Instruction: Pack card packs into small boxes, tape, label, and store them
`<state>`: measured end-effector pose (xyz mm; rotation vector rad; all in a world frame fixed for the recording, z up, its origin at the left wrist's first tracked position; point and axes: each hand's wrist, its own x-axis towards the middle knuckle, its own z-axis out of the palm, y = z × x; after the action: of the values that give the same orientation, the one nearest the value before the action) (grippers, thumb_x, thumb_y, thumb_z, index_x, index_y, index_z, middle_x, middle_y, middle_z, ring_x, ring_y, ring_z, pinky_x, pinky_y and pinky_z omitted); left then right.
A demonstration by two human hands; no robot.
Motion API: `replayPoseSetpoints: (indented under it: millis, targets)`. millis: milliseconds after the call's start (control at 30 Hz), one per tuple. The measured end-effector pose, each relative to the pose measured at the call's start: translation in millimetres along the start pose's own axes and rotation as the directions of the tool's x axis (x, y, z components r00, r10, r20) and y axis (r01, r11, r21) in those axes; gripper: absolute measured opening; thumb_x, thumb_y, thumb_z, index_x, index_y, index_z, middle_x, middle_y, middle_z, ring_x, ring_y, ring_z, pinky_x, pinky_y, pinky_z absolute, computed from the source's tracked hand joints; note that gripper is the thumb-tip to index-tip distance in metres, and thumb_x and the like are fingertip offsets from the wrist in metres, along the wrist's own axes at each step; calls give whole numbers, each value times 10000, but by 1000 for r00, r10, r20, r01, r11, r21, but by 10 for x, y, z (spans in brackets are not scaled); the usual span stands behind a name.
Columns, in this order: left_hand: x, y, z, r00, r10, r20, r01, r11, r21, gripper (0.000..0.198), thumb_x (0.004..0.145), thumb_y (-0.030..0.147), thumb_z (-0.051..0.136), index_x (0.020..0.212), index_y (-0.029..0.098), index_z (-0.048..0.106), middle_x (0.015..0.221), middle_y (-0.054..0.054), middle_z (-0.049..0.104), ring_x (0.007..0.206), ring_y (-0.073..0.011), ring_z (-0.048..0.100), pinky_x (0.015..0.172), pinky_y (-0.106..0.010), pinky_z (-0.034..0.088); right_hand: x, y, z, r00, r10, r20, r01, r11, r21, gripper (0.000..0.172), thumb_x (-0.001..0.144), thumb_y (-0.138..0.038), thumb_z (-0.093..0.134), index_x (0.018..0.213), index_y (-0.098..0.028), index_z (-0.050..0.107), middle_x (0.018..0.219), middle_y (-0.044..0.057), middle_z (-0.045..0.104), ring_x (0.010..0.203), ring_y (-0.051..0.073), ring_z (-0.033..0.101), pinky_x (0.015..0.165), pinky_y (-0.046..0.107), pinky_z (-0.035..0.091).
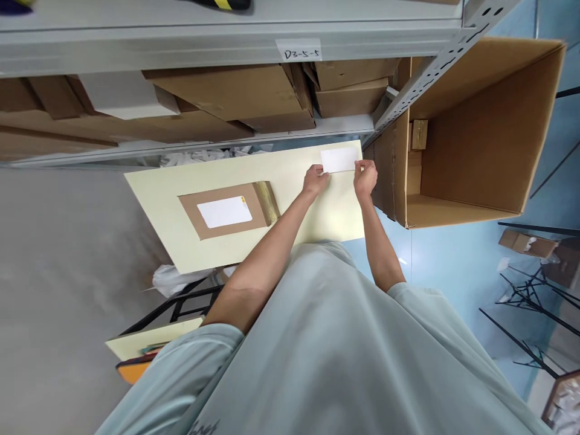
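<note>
A blank white label [339,160] is held flat above or against the cream tabletop [335,211], near its far right corner; I cannot tell whether it touches. My left hand [316,180] pinches the label's lower left corner. At the right edge, my right hand [365,179] grips it with fingers curled. To the left on the same table lies a brown cardboard box [193,214], sealed with tape at its right end. A white label [225,212] with a small yellow mark is stuck on the box's top.
A grey metal shelf [226,45] with cardboard boxes [226,90] runs along the far side, tagged by a paper sign [299,50]. Right of the table stands a large open carton [475,139] with small boxes inside. A white plastic bag [174,280] sits below the table's left side.
</note>
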<state>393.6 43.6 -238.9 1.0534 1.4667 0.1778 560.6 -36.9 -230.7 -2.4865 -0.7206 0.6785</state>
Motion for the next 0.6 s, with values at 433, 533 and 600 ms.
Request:
replayPoseSetpoints:
  millis: [433, 533, 600]
  targets:
    - [-342, 351, -164, 959, 241, -150, -238, 970, 42, 316, 1053, 519, 811, 1121, 211, 814, 1273, -92, 858, 1153, -257, 802, 1043, -324, 599, -709, -594, -241, 918, -301, 258, 362, 901, -238, 590, 1261, -413, 311, 1560, -204, 774, 1495, 199, 694, 1449, 349, 648, 1278, 459, 504]
    - [-285, 332, -371, 934, 183, -307, -187, 982, 18, 253, 1087, 438, 753, 964, 218, 770, 1073, -54, 844, 1020, -218, 785, 967, -306, 592, -819, -726, -168, 843, -392, 368, 493, 836, -242, 617, 1258, -429, 299, 1714, -208, 650, 1531, 195, 673, 1480, 359, 605, 1307, 462, 484]
    - [-206, 269, -526, 925, 106, -366, -122, 992, -22, 229, 1080, 383, 750, 913, 227, 731, 954, -32, 805, 911, -200, 753, 924, -310, 590, -734, -739, -73, 841, -369, 395, 492, 825, -278, 651, 1254, -429, 298, 1838, -204, 477, 1537, 203, 659, 1473, 366, 592, 1294, 477, 493]
